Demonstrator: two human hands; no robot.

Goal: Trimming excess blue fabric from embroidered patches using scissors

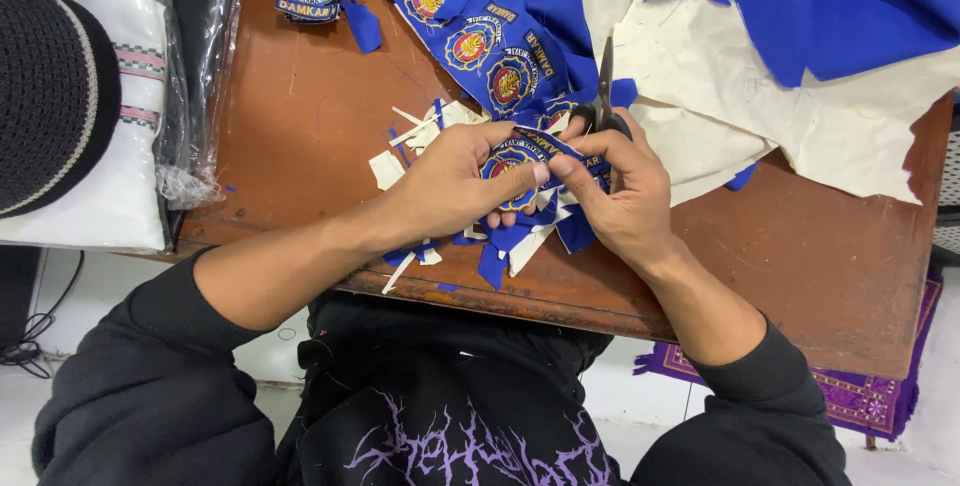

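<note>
Centrally, a brown tabletop (300, 116) carries blue cloth (810, 6) at upper right and scraps (505, 251) below. Both hands meet mid-frame: left hand (450, 181) pinches the badge (515, 161), right hand (625, 191) grips it, scissors (605, 96) looped. Best hold the edge taut, trimming close.
</note>
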